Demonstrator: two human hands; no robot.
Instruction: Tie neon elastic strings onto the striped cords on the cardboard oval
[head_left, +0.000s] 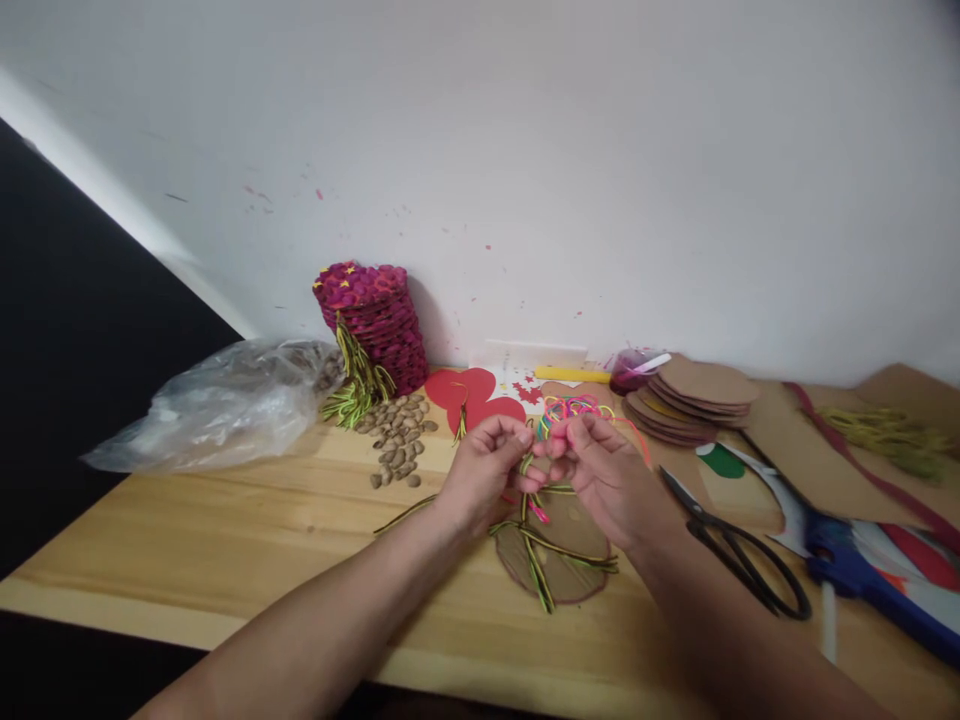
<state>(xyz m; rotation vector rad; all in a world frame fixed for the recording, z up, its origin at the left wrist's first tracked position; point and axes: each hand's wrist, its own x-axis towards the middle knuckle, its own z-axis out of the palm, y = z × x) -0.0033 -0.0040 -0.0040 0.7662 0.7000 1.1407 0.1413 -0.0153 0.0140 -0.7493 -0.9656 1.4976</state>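
Note:
My left hand (491, 465) is closed in a pinch on black and yellow-green yarn (527, 460), above the wood table. Close beside it, my right hand (604, 475) pinches what looks like thin pink cord; bright pink shows at its fingertips, though the fingers hide most of it. Below both hands lies a round cardboard disc (577, 580) with more black and yellow-green yarn strands (536, 578) across it. A short piece of pink cord (538, 512) hangs or lies between the hands. Just behind them is a tangle of multicoloured cord (574, 407).
To the left are a clear plastic bag (232, 410), a pile of brown seeds or shells (397, 440) and a purple tasselled container (375, 325). Red paper circles (472, 395) lie behind. On the right are stacked cardboard discs (705, 385), black scissors (731, 545) and a blue-handled tool (855, 570).

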